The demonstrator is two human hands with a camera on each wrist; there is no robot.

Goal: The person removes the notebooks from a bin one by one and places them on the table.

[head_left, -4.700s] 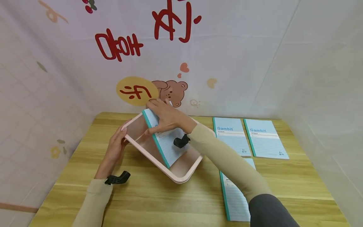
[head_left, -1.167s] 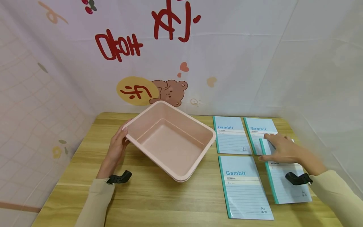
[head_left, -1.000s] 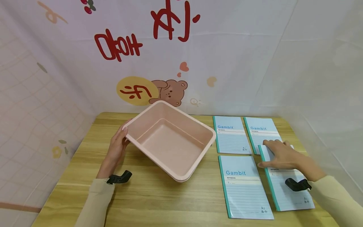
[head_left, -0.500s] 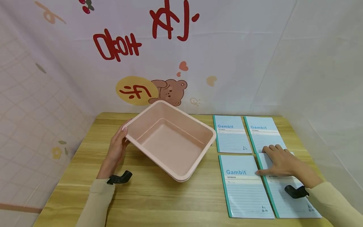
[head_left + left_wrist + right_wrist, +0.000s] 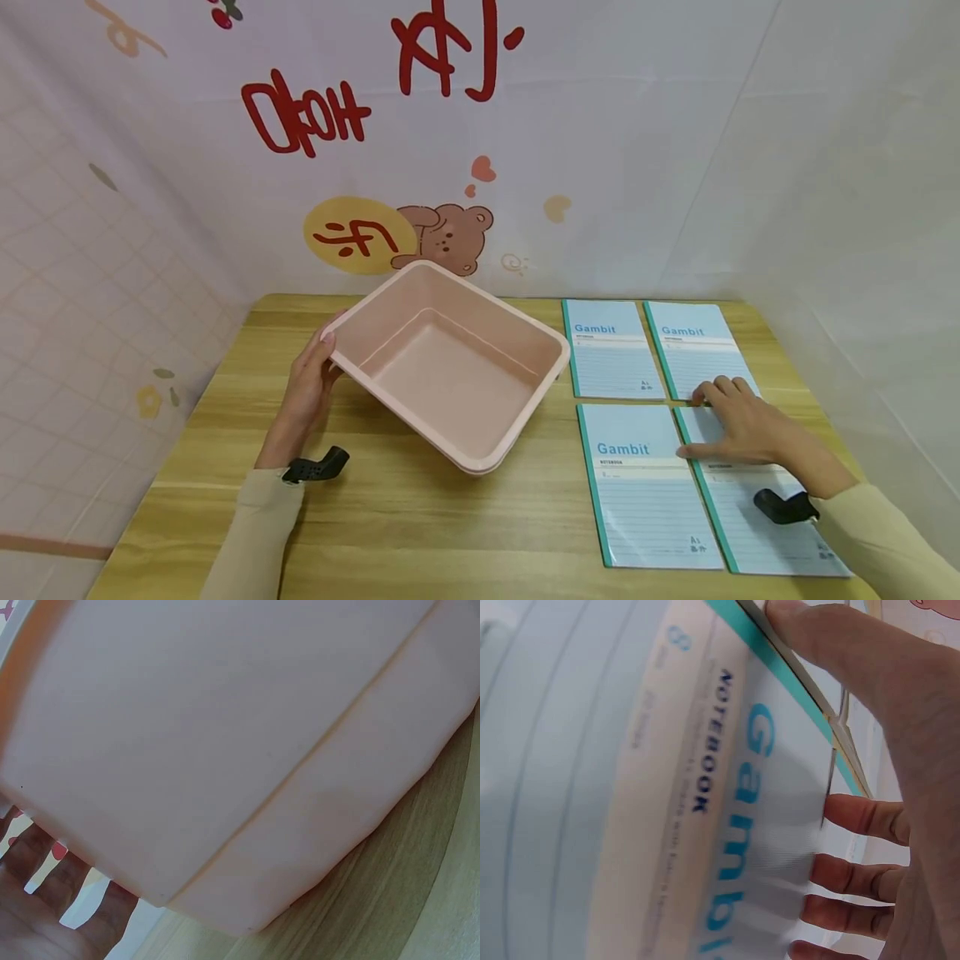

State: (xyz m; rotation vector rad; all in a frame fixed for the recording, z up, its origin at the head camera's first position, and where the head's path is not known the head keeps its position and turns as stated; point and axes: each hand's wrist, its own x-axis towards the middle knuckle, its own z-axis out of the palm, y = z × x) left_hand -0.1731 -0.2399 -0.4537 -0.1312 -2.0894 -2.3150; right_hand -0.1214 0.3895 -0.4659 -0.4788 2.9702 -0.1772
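Note:
My left hand [image 5: 306,387] holds the pale pink plastic basin [image 5: 450,400] by its left corner, thumb on the rim and fingers underneath. The basin is tilted toward me; in the left wrist view its outer wall [image 5: 210,735] fills most of the picture. At the front right, my right hand [image 5: 750,429] spans a light blue notebook [image 5: 780,525] with a green spine. Its thumb is at the spine and its fingertips are at the top edge. In the right wrist view this notebook [image 5: 660,780] shows the word Gambit, partly beneath the hand.
Three similar notebooks lie flat: one front notebook [image 5: 648,500] left of the held one, and a back left notebook [image 5: 611,354] and back right notebook [image 5: 701,354] behind. The wooden table [image 5: 420,533] ends at a printed cloth backdrop [image 5: 637,150].
My right hand has brought the notebook out of the basin to the front right and lowered it toward me, beside another notebook. The left hand keeps hold of the basin.

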